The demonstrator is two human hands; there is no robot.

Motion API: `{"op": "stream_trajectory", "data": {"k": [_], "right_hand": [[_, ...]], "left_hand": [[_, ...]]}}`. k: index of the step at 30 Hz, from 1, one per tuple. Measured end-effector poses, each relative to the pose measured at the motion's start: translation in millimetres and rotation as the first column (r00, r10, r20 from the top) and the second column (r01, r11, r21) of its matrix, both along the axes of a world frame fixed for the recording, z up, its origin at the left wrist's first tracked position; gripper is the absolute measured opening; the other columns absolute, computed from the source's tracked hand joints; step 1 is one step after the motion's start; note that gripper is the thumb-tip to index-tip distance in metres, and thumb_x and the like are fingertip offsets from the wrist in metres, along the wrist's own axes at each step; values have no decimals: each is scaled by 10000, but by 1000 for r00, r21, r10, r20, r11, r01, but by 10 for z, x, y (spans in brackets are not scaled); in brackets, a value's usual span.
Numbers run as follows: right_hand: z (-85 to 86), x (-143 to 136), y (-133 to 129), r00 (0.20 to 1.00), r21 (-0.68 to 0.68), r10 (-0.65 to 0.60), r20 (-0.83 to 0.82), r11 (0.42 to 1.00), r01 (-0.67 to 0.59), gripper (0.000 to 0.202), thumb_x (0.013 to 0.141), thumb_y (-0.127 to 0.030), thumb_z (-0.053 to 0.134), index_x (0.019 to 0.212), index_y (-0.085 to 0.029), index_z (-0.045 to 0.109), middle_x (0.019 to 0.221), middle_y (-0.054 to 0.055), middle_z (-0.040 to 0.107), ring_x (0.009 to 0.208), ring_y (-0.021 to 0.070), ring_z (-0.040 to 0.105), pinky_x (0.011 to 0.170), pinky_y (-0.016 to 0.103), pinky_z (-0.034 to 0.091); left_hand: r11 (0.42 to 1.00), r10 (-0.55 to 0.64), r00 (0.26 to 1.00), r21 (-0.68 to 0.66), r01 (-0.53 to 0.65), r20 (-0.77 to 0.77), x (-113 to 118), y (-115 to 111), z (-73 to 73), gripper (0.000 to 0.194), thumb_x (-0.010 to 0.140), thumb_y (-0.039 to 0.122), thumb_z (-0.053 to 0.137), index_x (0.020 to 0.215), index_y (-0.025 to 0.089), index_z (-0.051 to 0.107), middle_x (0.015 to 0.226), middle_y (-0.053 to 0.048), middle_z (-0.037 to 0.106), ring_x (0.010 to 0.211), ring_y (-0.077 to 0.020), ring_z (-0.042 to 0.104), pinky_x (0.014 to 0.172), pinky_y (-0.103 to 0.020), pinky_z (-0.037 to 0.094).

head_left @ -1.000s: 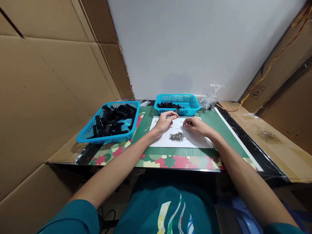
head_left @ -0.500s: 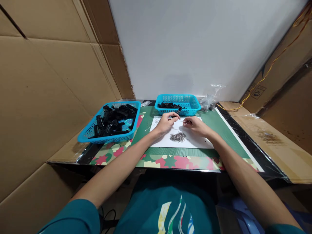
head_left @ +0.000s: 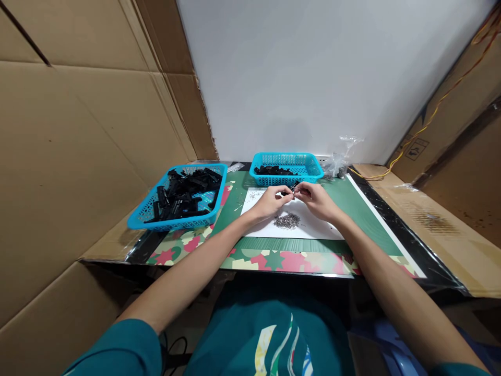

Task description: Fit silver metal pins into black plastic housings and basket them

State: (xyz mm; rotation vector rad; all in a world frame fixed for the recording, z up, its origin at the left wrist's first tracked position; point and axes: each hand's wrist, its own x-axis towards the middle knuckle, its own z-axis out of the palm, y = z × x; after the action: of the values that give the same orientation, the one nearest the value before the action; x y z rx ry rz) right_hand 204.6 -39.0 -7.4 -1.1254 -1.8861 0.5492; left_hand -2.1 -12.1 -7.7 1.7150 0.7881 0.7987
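Note:
My left hand (head_left: pixel 271 202) is closed on a small black plastic part (head_left: pixel 293 186), most of it hidden behind the fingers. Fingertips of my right hand (head_left: pixel 316 200) pinch together right beside that part and meet the left fingertips. A thin metal pin, barely visible, seems to be in the right pinch. Below both hands, a pile of small metal pins (head_left: pixel 287 221) lies on a white sheet (head_left: pixel 258 230).
At the left stands a blue basket (head_left: pixel 172 225) with many black plastic parts (head_left: pixel 182 193). Behind the hands is another blue basket (head_left: pixel 287 180), holding smaller black pieces (head_left: pixel 272 171). A clear plastic bag (head_left: pixel 337 164) sits at its right. Cardboard walls (head_left: pixel 97 115) flank the table.
My hands have come together: the right has moved left and slightly up to the black part, and the left has drawn the part down and right towards it.

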Motion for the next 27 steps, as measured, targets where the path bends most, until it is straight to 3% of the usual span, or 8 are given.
{"op": "stream_trajectory", "data": {"k": [4, 7, 11, 18, 23, 27], "right_hand": [[-9, 3, 2, 999, -50, 9, 52, 999, -7, 226, 945, -364, 597, 908, -170, 708, 835, 54, 714, 723, 183, 551, 663, 299, 383], [-21, -4, -4, 994, -93, 31, 108, 995, -21, 221, 926, -348, 615, 859, -166, 722, 757, 35, 684, 696, 175, 534, 646, 297, 359], [-15, -30, -22, 998, -117, 59, 31, 992, -55, 262, 933, -401, 637, 882, -166, 742, 761, 24, 671, 696, 166, 514, 642, 298, 347], [7, -49, -32, 997, -12, -50, -58, 999, 50, 295, 909, -459, 711, 875, -169, 746, 639, -32, 484, 638, 145, 413, 624, 308, 308], [-5, -22, -17, 999, -32, -33, -14, 999, 33, 285, 925, -431, 675, 880, -163, 761, 652, -10, 540, 646, 149, 431, 627, 312, 310], [16, 77, -7, 992, -161, 84, 97, 985, -68, 283, 926, -393, 633, 859, -158, 777, 695, 19, 619, 651, 152, 455, 611, 310, 300]], "left_hand": [[990, 61, 995, 132, -51, -74, -12, 27, 11, 223, 915, 398, 673, 903, 175, 676, 713, 12, 599, 533, -109, 491, 524, -270, 368], [953, 134, 988, 284, -108, -73, -19, 56, 46, 175, 896, 325, 643, 824, 170, 682, 826, -36, 679, 725, -148, 579, 684, -293, 440], [946, 162, 986, 289, -144, -40, -28, 65, 101, 184, 893, 339, 635, 826, 174, 680, 886, -53, 710, 846, -182, 608, 814, -320, 464], [968, 130, 990, 224, -114, -58, -11, 19, 119, 233, 915, 400, 641, 842, 183, 684, 847, -51, 690, 825, -193, 596, 831, -345, 472], [959, 124, 988, 267, -96, -91, -20, 57, 76, 230, 918, 390, 619, 837, 184, 682, 851, -52, 688, 799, -190, 586, 798, -348, 455], [914, 129, 955, 404, -10, -269, -60, 70, 47, 167, 881, 316, 599, 799, 189, 671, 837, -35, 680, 777, -191, 571, 745, -339, 408]]}}
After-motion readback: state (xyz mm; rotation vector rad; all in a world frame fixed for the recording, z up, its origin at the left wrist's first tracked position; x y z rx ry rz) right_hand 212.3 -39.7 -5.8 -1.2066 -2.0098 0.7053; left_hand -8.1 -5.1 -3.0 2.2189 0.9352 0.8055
